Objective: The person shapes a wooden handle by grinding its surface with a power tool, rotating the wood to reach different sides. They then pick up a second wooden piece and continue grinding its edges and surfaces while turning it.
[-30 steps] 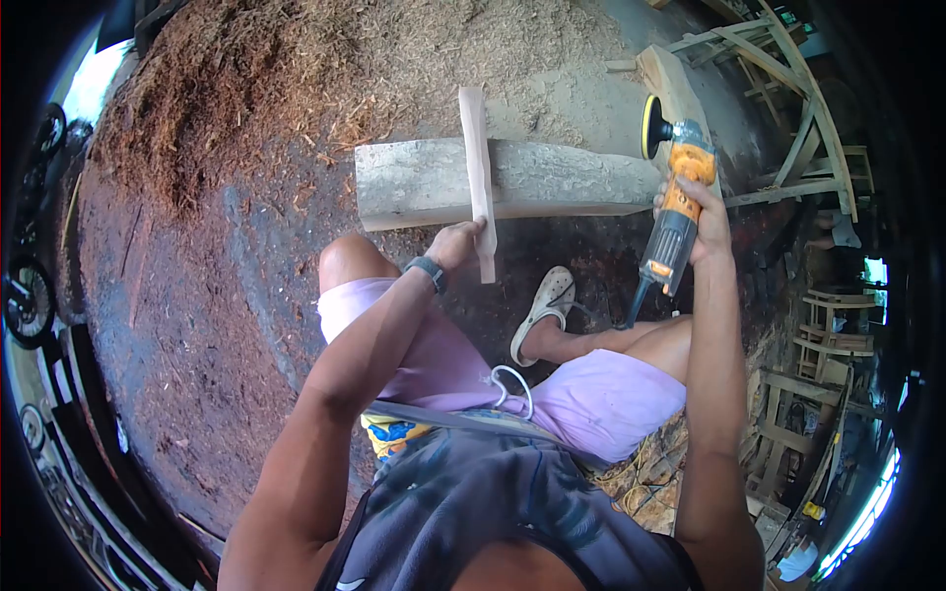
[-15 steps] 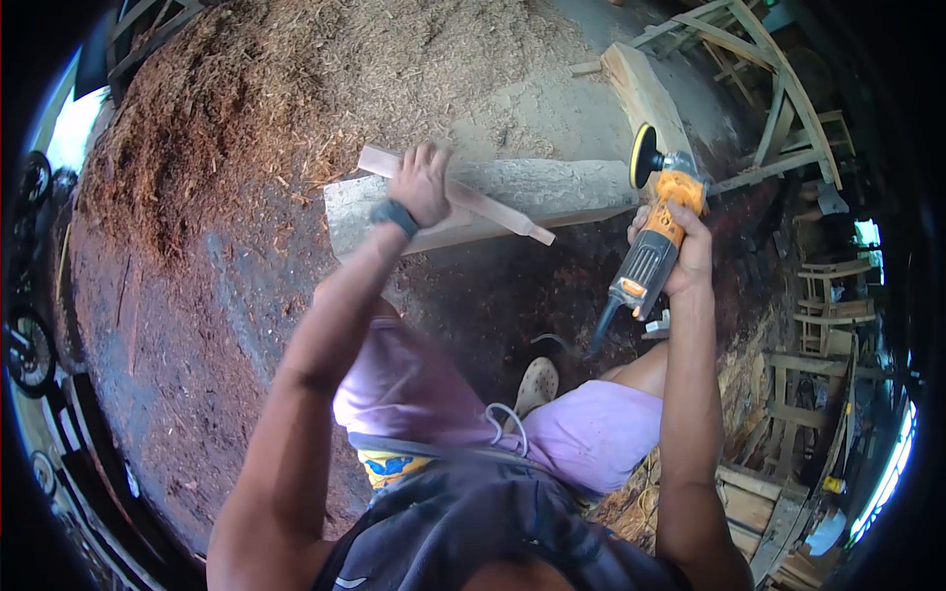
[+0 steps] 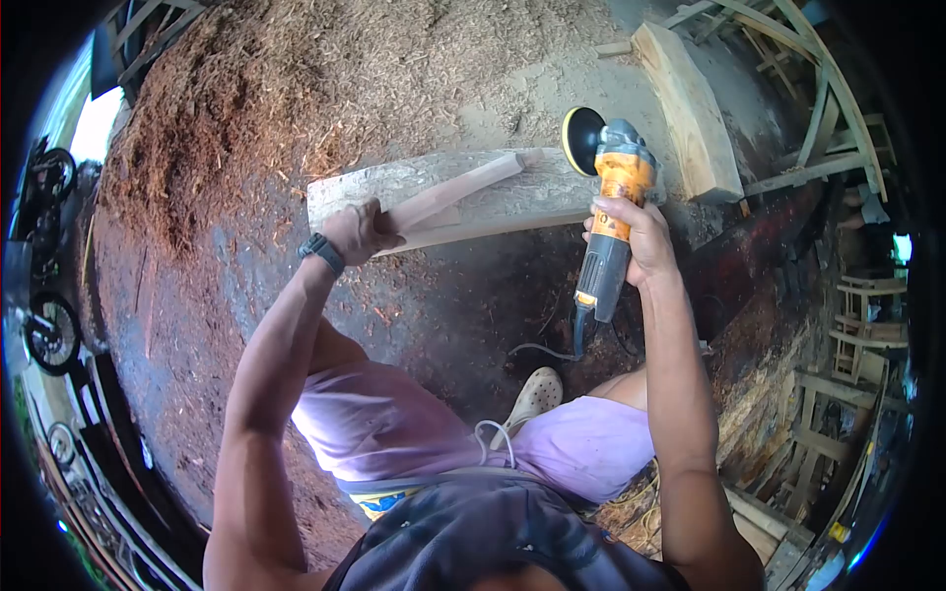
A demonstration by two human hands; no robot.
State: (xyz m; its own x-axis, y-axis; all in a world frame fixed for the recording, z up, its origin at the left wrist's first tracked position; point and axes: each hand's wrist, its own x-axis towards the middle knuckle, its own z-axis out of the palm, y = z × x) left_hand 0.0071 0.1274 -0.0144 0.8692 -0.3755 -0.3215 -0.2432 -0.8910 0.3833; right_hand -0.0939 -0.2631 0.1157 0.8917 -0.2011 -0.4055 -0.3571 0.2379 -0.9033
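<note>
Left hand [image 3: 358,229]: clenched around the near end of a wooden slat [image 3: 455,192], at the beam's left end. Slat laid along the grey beam [image 3: 512,202], long axis running up-right toward the sanding disc. Right hand [image 3: 631,236]: fingers wrapped around an orange sander [image 3: 611,212], disc end pointed away, above the beam's right end.

1 head-worn fisheye camera looks steeply down past the person's chest and lap at a long grey wooden beam [image 3: 473,197] lying close in front on a sawdust-strewn dirt floor [image 3: 246,128]; dark vignette rings the edges.
</note>
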